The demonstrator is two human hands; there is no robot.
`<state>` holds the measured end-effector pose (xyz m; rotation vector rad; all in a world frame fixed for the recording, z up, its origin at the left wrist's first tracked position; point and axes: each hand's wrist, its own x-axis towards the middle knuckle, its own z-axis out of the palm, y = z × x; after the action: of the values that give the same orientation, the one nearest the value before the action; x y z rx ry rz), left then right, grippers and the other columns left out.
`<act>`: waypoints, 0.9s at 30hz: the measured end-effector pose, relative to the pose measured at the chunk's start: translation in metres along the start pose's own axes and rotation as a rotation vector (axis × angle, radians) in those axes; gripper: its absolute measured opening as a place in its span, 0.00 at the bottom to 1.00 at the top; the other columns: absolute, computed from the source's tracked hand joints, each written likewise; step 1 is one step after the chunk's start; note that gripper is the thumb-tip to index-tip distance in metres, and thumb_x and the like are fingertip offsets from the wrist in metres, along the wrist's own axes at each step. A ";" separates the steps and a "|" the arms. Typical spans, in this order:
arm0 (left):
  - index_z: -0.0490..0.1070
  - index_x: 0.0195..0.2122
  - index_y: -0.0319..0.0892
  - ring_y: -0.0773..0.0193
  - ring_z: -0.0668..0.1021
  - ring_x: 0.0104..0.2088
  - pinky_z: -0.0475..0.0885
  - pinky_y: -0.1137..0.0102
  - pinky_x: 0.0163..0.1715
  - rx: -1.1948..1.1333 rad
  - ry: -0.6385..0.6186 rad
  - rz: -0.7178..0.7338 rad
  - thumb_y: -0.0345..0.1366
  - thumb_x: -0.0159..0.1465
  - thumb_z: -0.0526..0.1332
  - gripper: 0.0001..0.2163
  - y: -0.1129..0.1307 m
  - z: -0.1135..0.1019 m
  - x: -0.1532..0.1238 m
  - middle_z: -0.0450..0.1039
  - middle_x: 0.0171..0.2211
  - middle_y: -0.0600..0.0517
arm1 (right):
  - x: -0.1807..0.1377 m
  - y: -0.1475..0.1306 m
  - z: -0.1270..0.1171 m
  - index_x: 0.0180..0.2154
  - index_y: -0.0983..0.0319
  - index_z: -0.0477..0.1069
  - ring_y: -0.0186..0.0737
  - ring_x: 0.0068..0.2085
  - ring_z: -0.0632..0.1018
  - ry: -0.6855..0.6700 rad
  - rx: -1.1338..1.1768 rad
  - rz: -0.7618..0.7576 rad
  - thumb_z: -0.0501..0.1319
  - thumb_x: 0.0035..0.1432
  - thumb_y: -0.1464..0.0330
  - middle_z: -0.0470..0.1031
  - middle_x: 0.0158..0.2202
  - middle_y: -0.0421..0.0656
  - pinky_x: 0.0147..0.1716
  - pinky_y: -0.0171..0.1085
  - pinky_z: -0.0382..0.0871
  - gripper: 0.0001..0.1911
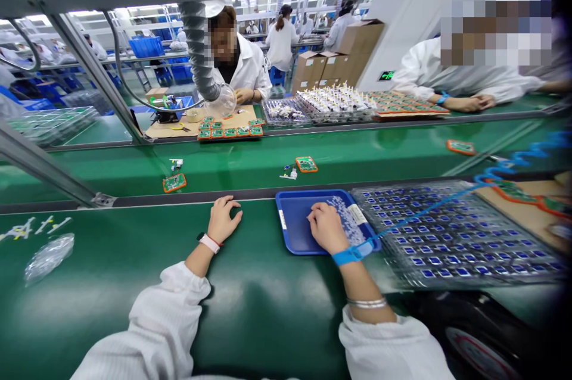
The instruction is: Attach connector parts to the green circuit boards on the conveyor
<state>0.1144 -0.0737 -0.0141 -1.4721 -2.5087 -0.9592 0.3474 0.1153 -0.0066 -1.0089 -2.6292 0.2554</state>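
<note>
The right hand [325, 227] lies on small clear parts [345, 219] in a blue tray [282, 219], placed within easy reach, its grip hidden; the left hand's [224, 220] loose, empty grip rests on the counter [134, 285].

L hand [224, 219] on belt [268, 308]; R hand [324, 227] on prob. parts [346, 219] in blue tray [286, 207].

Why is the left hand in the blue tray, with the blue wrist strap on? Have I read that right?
No: the head view shows the right hand, not the left, in the blue tray, with the blue wrist strap on. The left hand rests on the green belt.
</note>
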 end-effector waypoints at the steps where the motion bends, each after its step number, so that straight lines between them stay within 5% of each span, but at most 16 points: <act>1: 0.72 0.38 0.44 0.53 0.67 0.53 0.63 0.55 0.53 -0.003 -0.002 0.000 0.36 0.58 0.61 0.08 0.000 0.000 0.001 0.68 0.50 0.46 | 0.000 0.000 -0.001 0.30 0.65 0.72 0.48 0.43 0.67 -0.004 0.001 0.000 0.51 0.58 0.74 0.69 0.44 0.52 0.38 0.42 0.59 0.12; 9: 0.71 0.40 0.43 0.57 0.71 0.49 0.65 0.60 0.52 -0.042 -0.105 0.085 0.36 0.60 0.59 0.08 0.033 0.014 0.046 0.73 0.45 0.48 | 0.000 -0.004 0.000 0.27 0.64 0.72 0.49 0.43 0.66 0.036 0.032 0.024 0.52 0.57 0.75 0.69 0.43 0.53 0.38 0.43 0.59 0.12; 17: 0.63 0.53 0.37 0.51 0.71 0.50 0.66 0.61 0.48 0.100 -0.198 0.079 0.41 0.59 0.60 0.22 0.091 0.078 0.148 0.69 0.49 0.40 | 0.001 -0.005 -0.001 0.29 0.64 0.71 0.45 0.41 0.67 0.038 -0.013 0.057 0.51 0.58 0.75 0.70 0.41 0.51 0.36 0.40 0.58 0.11; 21: 0.65 0.50 0.36 0.50 0.73 0.49 0.67 0.61 0.46 0.180 -0.257 0.043 0.39 0.58 0.60 0.20 0.094 0.094 0.178 0.71 0.48 0.38 | 0.001 -0.007 -0.005 0.31 0.65 0.71 0.45 0.42 0.67 -0.006 0.006 0.092 0.50 0.59 0.75 0.70 0.42 0.50 0.37 0.39 0.58 0.11; 27: 0.69 0.44 0.38 0.54 0.76 0.43 0.69 0.66 0.41 0.272 -0.337 0.082 0.29 0.57 0.58 0.13 0.074 0.090 0.183 0.73 0.42 0.40 | 0.001 -0.008 -0.008 0.30 0.65 0.71 0.44 0.42 0.67 -0.023 0.056 0.100 0.50 0.59 0.76 0.70 0.41 0.50 0.39 0.39 0.58 0.12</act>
<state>0.0980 0.1409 0.0156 -1.7482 -2.6357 -0.3601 0.3447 0.1102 0.0032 -1.1263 -2.5806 0.3634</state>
